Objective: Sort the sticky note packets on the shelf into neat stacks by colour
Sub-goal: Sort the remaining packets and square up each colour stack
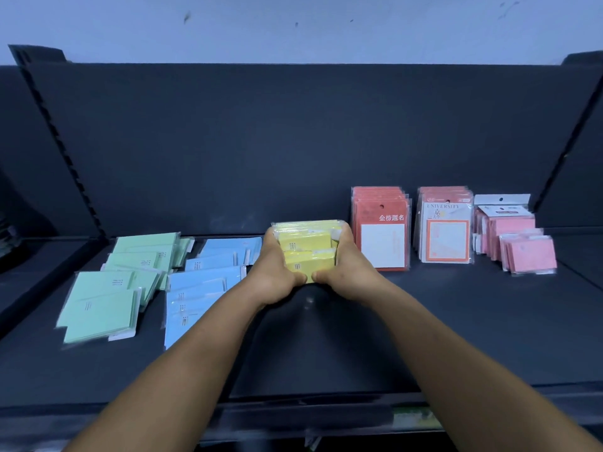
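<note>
Sticky note packets, thin flat pads in clear glossy plastic sleeves, are lying across the dark grey metal shelf point(424, 321), and we're going left to right. The pale green packets point(107, 288) are sprawling in a loose overlapping fan at far left, w/ the light blue packets point(199, 288) just beside them, equally untidy. At centre we're squeezing the yellow packets point(308, 252) into one block: left hand point(272, 275) is gripping the left side, right hand point(346, 272) the right side, fingers curled round the bundle, thumbs meeting at the near edge. The block looks to be sitting on the shelf, but we can't tell for sure. Right of it, the red-orange carded packets point(380, 230) and white-and-orange carded packets point(445, 230) are standing upright against the back panel point(228, 141); the pink packets point(518, 243) are at far right.

Handling, as we're judging it: light, stiffish as a stack, but the film is prob. slippery, so packets are likely sliding on each other. Clamping both sides and squaring against the shelf seems best.

Room: open shelf in front of the stacks up to the front lip; tight on the blue side, so nudging those is a risk.
</note>
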